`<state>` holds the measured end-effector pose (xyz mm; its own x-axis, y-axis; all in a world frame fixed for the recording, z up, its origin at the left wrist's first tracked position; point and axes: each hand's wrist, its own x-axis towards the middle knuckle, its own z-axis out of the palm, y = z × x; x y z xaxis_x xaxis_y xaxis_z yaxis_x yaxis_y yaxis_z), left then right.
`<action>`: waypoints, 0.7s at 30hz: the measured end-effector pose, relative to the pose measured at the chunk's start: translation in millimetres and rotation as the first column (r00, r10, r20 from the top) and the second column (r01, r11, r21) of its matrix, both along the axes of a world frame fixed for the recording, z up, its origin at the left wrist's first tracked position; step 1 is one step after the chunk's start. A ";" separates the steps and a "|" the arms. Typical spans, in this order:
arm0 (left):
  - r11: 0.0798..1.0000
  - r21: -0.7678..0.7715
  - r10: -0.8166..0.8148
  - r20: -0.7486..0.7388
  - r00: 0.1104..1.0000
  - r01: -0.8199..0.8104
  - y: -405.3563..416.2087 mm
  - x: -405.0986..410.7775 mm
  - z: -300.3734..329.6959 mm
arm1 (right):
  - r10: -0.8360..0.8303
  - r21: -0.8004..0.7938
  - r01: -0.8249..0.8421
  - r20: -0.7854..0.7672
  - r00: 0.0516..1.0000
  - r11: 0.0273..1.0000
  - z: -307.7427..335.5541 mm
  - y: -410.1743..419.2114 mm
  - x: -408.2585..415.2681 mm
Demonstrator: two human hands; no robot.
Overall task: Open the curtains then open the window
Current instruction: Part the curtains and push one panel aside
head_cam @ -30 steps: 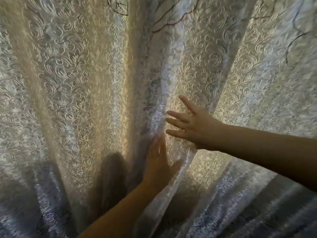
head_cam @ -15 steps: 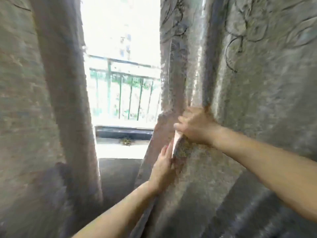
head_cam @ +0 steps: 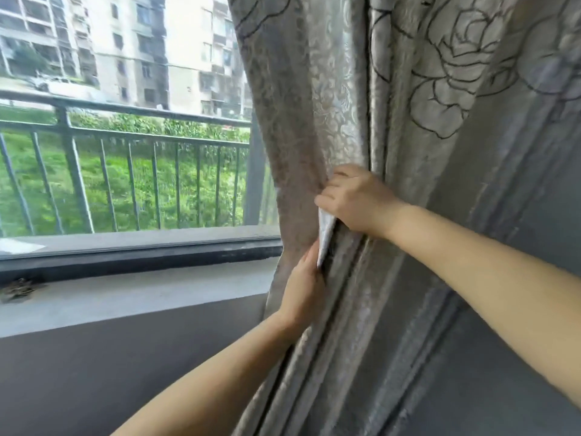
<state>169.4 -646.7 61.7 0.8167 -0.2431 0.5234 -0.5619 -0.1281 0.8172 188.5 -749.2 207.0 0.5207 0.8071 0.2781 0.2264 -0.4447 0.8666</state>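
Note:
A grey curtain (head_cam: pixel 440 127) with swirl texture and black rose outlines hangs bunched over the right half of the view. My right hand (head_cam: pixel 355 199) is shut on its leading edge at mid height. Just below, my left hand (head_cam: pixel 303 284) grips the same edge. The window (head_cam: pixel 132 89) is bare on the left, its glass closed along a dark lower frame (head_cam: pixel 141 253). No window handle is in view.
A grey sill (head_cam: pixel 125 294) runs under the window, with a small dark clump (head_cam: pixel 19 289) of debris at its left end. Below it is a dark wall (head_cam: pixel 110 372). Outside are a metal railing (head_cam: pixel 125 146), grass and apartment blocks.
Both hands took hold of the curtain edge and dragged it far to the right. The window went from fully covered to widely uncovered, and the view turned right.

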 end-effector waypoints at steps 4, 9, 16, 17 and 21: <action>0.998 0.008 -0.070 0.070 0.995 0.070 -67.4 14.3 7.3 | -0.034 -0.004 0.034 -0.001 0.999 0.999 2.3 -77.8 14.3; 0.993 0.042 -0.111 0.084 0.990 0.108 -175.9 27.8 17.7 | -0.068 0.028 0.067 0.036 0.997 0.997 10.0 -189.8 17.5; 0.973 0.205 -0.125 0.102 0.987 0.102 -324.4 55.2 26.5 | -0.244 0.066 0.244 -0.009 0.970 0.968 32.6 -330.6 13.8; 0.970 0.217 -0.132 0.101 0.986 0.108 -341.9 56.8 27.3 | -0.260 0.085 0.262 -0.032 0.965 0.961 33.7 -348.8 13.0; 0.952 0.281 -0.155 0.095 0.983 0.123 -409.6 54.8 36.0 | -0.373 0.179 0.404 -0.183 0.910 0.897 44.9 -414.5 5.5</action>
